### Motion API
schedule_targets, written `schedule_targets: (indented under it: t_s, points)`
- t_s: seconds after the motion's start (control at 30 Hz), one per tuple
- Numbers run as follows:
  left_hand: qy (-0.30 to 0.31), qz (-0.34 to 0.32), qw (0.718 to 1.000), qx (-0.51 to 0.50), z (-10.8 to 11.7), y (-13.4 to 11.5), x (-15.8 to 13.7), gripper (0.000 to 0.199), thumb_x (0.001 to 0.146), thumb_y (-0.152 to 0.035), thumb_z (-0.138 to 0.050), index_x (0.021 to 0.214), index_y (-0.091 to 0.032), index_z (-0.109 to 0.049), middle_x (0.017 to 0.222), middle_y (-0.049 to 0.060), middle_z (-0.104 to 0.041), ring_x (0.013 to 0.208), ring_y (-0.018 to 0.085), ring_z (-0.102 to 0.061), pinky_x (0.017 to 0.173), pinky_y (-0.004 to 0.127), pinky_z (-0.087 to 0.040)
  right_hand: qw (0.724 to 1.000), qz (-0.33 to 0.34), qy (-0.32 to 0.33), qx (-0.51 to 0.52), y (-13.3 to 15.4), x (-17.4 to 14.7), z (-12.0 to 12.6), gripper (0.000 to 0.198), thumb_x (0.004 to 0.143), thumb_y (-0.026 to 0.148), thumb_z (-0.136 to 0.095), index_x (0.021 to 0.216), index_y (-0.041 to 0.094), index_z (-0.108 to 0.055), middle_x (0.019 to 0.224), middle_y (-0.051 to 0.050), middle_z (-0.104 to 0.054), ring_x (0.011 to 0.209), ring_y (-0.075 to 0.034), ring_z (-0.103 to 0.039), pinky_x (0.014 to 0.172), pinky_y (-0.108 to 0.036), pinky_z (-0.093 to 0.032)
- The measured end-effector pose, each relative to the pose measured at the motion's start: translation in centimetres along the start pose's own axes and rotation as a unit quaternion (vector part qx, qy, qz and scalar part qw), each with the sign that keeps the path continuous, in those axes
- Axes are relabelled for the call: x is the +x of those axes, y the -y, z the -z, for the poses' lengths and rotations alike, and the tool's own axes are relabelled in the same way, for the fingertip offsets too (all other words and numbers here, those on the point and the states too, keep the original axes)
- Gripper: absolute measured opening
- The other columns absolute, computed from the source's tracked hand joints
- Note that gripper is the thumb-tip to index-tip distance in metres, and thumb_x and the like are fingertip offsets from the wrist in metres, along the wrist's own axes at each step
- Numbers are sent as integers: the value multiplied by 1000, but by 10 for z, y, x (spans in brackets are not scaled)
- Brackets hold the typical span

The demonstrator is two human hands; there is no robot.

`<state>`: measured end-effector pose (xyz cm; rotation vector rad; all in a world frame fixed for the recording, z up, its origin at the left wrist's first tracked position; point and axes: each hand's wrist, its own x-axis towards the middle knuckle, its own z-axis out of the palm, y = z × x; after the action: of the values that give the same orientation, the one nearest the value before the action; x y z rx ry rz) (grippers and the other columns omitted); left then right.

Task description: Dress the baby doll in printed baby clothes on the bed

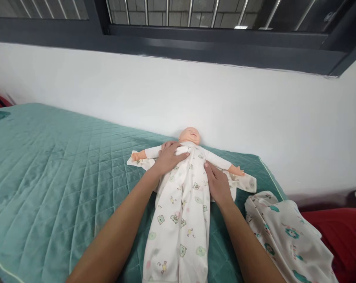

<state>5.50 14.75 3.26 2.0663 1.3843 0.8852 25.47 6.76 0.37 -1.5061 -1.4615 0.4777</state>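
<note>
A baby doll [190, 135] lies on its back with its arms spread, in a white long-sleeved undershirt. White patterned baby pants [178, 220] cover it from the chest down. My left hand [169, 157] rests on the doll's chest at the top of the pants, fingers stretched out and thumb apart. At the other side of the waist, my right hand [218, 181] closes on the pants' edge, thumb on top and other fingers partly hidden. Under the doll is a patterned baby top [247, 182], its sleeves spread out beneath the arms.
A green quilted cover [63, 165] lies under everything, against a white wall [225, 102]. Patterned white cloth [292, 236] is heaped at the right, beside a red case-like object [340, 232]. Above is a dark window frame [195, 47] with bars.
</note>
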Motion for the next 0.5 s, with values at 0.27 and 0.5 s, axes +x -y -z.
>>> schedule_targets:
  t_s: [0.27, 0.5]
  points:
    - [-48, -31, 998, 16, -3, -13, -13, 20, 89, -33, -58, 104, -21, -61, 135, 8, -55, 129, 25, -46, 108, 39, -40, 991, 129, 26, -9, 8, -5, -5, 51, 94, 44, -56, 143, 29, -51, 151, -5, -48, 141, -23, -42, 120, -47, -31]
    - [-75, -207, 948, 229, -11, -39, -33, 11, 87, -14, -51, 80, -21, -56, 83, 5, -61, 88, 22, -54, 79, 37, -40, 990, 113, 82, 6, 7, 0, 1, 52, 81, 46, -73, 129, 31, -57, 162, -4, -29, 152, -28, -17, 122, -53, -20]
